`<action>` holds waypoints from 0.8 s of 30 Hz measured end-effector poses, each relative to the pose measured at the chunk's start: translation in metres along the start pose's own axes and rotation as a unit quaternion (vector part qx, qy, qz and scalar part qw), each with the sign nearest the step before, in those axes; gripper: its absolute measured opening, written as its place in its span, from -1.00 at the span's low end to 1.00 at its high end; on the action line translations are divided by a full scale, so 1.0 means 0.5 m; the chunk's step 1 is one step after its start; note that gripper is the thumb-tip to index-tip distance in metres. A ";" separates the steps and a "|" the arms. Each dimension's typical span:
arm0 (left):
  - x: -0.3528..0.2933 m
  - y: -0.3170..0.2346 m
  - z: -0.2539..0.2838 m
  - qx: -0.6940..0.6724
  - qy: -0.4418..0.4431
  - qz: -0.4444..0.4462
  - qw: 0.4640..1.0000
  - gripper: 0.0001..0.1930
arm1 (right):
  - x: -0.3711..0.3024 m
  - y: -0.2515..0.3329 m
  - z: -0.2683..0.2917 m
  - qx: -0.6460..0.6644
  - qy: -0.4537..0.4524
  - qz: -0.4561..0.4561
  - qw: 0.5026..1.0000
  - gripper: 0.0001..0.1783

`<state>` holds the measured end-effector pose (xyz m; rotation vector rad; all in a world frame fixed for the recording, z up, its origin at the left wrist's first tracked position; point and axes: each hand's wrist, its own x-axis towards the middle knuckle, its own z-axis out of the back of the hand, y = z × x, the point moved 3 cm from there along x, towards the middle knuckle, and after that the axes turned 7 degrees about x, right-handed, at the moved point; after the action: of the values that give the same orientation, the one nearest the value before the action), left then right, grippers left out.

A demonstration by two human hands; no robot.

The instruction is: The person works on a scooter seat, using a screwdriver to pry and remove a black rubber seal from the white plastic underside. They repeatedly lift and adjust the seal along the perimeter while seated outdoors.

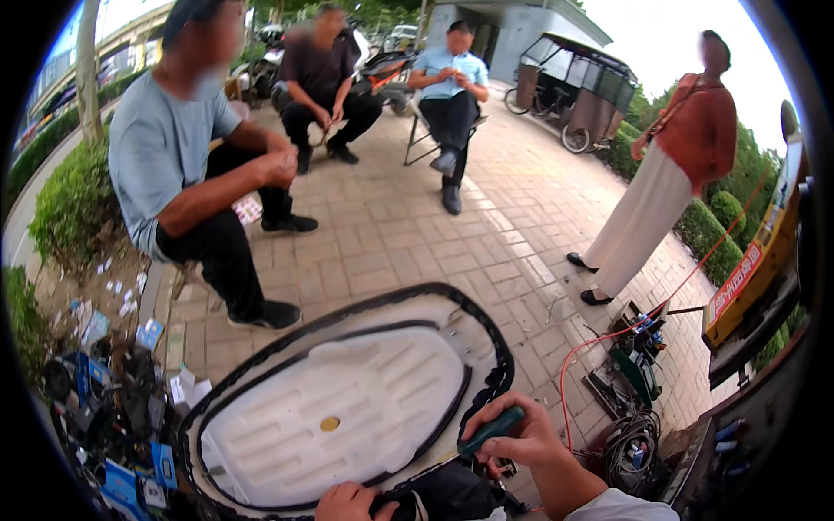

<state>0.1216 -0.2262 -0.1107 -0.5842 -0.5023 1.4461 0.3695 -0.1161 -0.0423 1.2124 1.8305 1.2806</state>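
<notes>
An upturned scooter seat (330, 399) lies in front of me, its pale plastic base facing up and a black cover edge running round its rim. My right hand (521, 434) is closed around the dark green handle of a screwdriver (493, 432), at the near right edge of the seat. The tool's tip is hard to make out there. At the near edge, my left hand (347, 504) has its fingers bent over black cover material (443, 491) by the rim; part of this hand is cut off by the lower border.
Loose parts and packets (130, 443) lie in a heap at left. A tool tray (630, 373), a coil of cable (632, 447) and a red hose (573, 352) are at right. Three people sit beyond the seat; another person (660, 165) stands at right on the brick paving.
</notes>
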 end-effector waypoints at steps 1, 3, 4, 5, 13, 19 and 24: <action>0.010 -0.005 -0.003 -0.013 0.014 -0.004 1.000 -0.73 | -0.006 -0.001 0.011 0.013 -0.009 -0.005 1.000 -0.63; 0.010 0.007 -0.001 -0.046 0.038 -0.004 0.998 -0.74 | 0.002 -0.021 0.028 -0.018 0.008 -0.015 1.000 -0.61; 0.020 0.003 0.009 -0.056 0.051 -0.002 0.997 -0.75 | 0.008 -0.028 0.032 -0.020 0.017 -0.004 1.000 -0.61; 0.007 0.015 0.015 -0.061 0.054 0.010 0.997 -0.75 | 0.015 -0.032 0.022 -0.023 0.018 -0.025 0.999 -0.61; -0.020 0.035 -0.002 -0.030 -0.024 0.007 0.999 -0.83 | -0.003 -0.025 0.011 -0.117 -0.059 0.043 0.990 -0.64; -0.003 0.028 -0.088 -0.003 -0.166 -0.156 0.974 -0.88 | 0.015 -0.035 0.073 -0.054 -0.063 -0.006 0.997 -0.47; 0.039 -0.044 -0.071 0.021 -0.042 -0.072 0.996 -0.81 | 0.041 -0.009 0.102 -0.122 -0.047 -0.019 0.991 -0.40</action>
<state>0.1625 -0.2099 -0.1241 -0.4461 -0.5680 1.3444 0.4025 -0.0781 -0.0643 1.0806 1.5709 1.3563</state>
